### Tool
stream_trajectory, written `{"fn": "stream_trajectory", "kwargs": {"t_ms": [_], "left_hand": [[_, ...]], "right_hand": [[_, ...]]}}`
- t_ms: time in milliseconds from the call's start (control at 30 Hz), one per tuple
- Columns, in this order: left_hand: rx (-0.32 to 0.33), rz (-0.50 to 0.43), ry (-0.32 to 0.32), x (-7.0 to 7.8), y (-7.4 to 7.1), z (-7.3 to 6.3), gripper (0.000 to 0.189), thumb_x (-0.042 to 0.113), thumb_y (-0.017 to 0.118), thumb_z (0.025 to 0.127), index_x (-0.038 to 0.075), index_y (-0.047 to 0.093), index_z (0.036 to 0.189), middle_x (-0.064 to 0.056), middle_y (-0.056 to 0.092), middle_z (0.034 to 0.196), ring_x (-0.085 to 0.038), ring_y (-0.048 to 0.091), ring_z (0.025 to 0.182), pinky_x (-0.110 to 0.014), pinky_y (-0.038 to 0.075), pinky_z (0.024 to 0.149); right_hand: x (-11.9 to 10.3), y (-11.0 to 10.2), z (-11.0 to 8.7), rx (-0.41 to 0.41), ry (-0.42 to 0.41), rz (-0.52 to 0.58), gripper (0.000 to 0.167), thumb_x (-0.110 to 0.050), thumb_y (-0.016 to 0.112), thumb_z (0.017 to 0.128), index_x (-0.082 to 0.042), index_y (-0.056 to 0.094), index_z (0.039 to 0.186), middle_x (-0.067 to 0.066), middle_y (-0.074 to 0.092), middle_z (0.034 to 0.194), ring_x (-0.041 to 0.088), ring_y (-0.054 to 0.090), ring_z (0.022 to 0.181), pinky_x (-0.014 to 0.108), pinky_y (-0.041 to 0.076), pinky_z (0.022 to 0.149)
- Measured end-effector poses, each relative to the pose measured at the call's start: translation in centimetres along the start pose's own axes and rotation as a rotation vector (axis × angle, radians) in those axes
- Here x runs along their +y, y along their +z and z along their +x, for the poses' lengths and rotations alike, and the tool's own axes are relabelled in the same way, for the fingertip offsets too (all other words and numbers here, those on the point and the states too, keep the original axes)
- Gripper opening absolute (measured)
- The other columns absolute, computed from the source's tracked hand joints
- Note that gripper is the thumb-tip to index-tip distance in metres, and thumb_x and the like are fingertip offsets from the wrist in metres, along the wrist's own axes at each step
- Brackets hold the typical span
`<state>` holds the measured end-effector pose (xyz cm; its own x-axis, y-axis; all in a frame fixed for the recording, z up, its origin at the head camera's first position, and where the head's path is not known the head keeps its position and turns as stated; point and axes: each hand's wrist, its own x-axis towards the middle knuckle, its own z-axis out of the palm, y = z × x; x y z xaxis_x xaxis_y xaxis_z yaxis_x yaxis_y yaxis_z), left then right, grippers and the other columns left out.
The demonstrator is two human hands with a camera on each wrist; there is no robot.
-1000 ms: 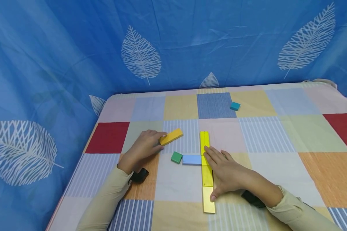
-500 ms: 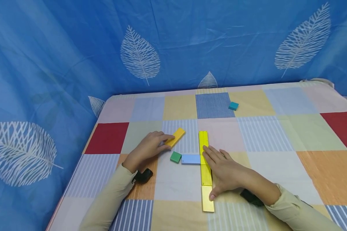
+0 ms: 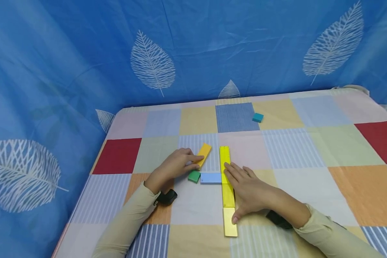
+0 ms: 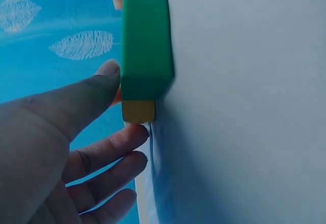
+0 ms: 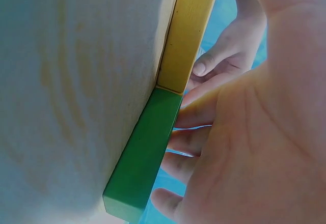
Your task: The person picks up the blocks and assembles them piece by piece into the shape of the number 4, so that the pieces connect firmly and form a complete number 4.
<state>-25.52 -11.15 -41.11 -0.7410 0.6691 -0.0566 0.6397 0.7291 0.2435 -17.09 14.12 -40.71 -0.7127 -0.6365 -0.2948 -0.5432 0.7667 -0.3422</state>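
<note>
My left hand (image 3: 177,165) pinches the near end of an orange-yellow block (image 3: 205,151), lying aslant on the cloth. In the left wrist view, a green block (image 4: 146,40) stands in front of that orange-yellow block (image 4: 138,111), hiding much of it. From above, the small green block (image 3: 194,176) sits left of a light blue block (image 3: 211,178). The blue one meets a column of yellow blocks (image 3: 228,195) end to end. My right hand (image 3: 253,193) lies with fingers outstretched along the column's right side, thumb on the nearest block (image 3: 229,229).
A small teal block (image 3: 257,117) lies toward the back of the table. Patchwork cloth (image 3: 296,190) covers the tabletop. Blue curtains (image 3: 196,53) with white leaves hang behind and to the left.
My left hand has moved right, turning the orange-yellow block more upright in the head view and bringing its near end close to the green block. My right hand stays by the column.
</note>
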Motion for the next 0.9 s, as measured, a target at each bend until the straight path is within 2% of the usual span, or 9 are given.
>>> {"fn": "stream_trajectory", "kwargs": {"t_ms": [100, 467, 733, 900], "left_hand": [[0.014, 0.003, 0.023, 0.12, 0.05, 0.00, 0.039, 0.037, 0.059, 0.086, 0.021, 0.060, 0.122, -0.001, 0.061, 0.092, -0.011, 0.047, 0.074, -0.022, 0.037, 0.064], [0.021, 0.018, 0.021, 0.46, 0.08, -0.22, 0.037, 0.037, 0.059, 0.087, 0.023, 0.060, 0.121, 0.000, 0.062, 0.092, -0.010, 0.047, 0.075, -0.022, 0.037, 0.064], [0.051, 0.011, 0.072, 0.63, 0.28, -0.34, 0.037, 0.035, 0.060, 0.086, 0.021, 0.061, 0.120, -0.001, 0.063, 0.092, -0.012, 0.050, 0.075, -0.022, 0.038, 0.064], [0.062, 0.032, 0.081, 0.72, 0.45, -0.36, 0.036, 0.034, 0.060, 0.086, 0.020, 0.061, 0.120, -0.001, 0.063, 0.091, -0.012, 0.051, 0.075, -0.022, 0.039, 0.064]], "right_hand": [[0.02, -0.10, 0.00, -0.001, 0.000, -0.008, 0.136, -0.079, 0.061, 0.048, 0.003, 0.013, 0.144, 0.020, 0.002, 0.152, 0.036, 0.002, 0.140, 0.058, 0.009, 0.108], [0.27, -0.10, -0.01, 0.004, -0.009, 0.010, 0.136, -0.079, 0.061, 0.048, 0.004, 0.013, 0.144, 0.020, 0.003, 0.152, 0.037, 0.002, 0.140, 0.058, 0.009, 0.107], [0.37, 0.13, -0.08, 0.005, -0.007, 0.011, 0.136, -0.079, 0.061, 0.048, 0.003, 0.012, 0.144, 0.019, 0.002, 0.152, 0.036, 0.001, 0.140, 0.058, 0.008, 0.108], [0.41, 0.18, -0.12, 0.006, -0.006, 0.017, 0.136, -0.079, 0.061, 0.048, 0.003, 0.013, 0.144, 0.019, 0.003, 0.152, 0.036, 0.001, 0.140, 0.058, 0.008, 0.108]]}}
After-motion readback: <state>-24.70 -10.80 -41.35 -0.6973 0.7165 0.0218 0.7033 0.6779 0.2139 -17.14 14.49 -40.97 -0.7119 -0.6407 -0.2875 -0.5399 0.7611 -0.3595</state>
